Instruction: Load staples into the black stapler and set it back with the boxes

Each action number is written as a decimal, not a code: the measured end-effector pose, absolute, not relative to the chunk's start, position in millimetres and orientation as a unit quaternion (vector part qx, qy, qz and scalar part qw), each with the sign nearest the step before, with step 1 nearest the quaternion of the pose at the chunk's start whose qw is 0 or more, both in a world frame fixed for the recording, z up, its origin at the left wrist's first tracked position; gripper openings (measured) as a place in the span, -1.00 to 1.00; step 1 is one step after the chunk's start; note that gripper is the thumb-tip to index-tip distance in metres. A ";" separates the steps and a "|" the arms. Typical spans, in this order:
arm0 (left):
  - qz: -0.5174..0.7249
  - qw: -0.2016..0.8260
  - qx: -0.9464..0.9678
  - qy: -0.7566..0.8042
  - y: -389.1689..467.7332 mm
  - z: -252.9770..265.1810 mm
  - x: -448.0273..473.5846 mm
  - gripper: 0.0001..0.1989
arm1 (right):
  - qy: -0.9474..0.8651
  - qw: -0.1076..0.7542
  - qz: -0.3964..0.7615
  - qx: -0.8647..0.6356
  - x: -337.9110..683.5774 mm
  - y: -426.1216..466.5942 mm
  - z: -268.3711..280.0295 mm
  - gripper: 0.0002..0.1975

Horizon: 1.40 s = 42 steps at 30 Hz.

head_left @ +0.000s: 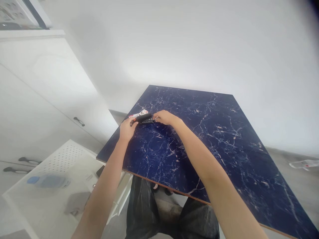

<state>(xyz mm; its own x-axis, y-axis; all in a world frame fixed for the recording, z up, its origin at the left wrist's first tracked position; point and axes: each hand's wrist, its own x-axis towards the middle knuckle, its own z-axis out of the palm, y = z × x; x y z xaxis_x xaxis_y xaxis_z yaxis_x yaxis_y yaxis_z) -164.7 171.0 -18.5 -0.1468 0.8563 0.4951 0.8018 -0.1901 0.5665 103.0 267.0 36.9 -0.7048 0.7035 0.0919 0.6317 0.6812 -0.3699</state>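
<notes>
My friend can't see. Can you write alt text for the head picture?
A left hand grips what looks like a black stapler over a blue marbled table; the right hand is at its other end. A white-and-red box lies just behind.

"What's being held?"

"A black stapler, over the blue marbled table. The left hand grips its back end; the right hand has its fingertips at the front, too small to make out any detail."

"Anything near it?"

"Red-and-white packaging, just behind the stapler."

"And off to the left?"

"A white side table with a plastic bottle lying on it, near a white cabinet."
</notes>
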 end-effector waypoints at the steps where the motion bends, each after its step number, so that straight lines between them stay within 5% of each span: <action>1: 0.411 0.036 0.652 0.636 170.8 -18.4 -164.7 -0.73 | -0.911 0.096 0.151 -0.372 100.8 267.3 40.7 -0.78; 5: 0.411 0.047 0.649 0.638 170.0 -17.1 -164.0 -0.72 | -0.898 0.083 0.154 -0.403 97.9 270.8 49.2 -0.80; 11: 0.411 0.034 0.655 0.633 167.8 -13.0 -159.7 -0.72 | -0.798 0.259 0.162 -0.520 120.3 272.5 32.4 -0.84; 16: 0.415 0.038 0.657 0.628 168.4 -14.4 -158.3 -0.67 | -0.808 0.186 0.128 -0.544 113.8 260.5 15.9 -0.82; 26: 0.411 0.104 0.652 0.629 168.3 -16.3 -159.9 -0.53 | -0.764 0.193 0.128 -0.602 64.0 230.6 7.7 -0.59; 42: 0.418 0.125 0.642 0.630 166.3 -15.6 -147.5 -0.57 | -0.740 0.306 0.176 -0.573 47.0 216.3 -2.1 -0.36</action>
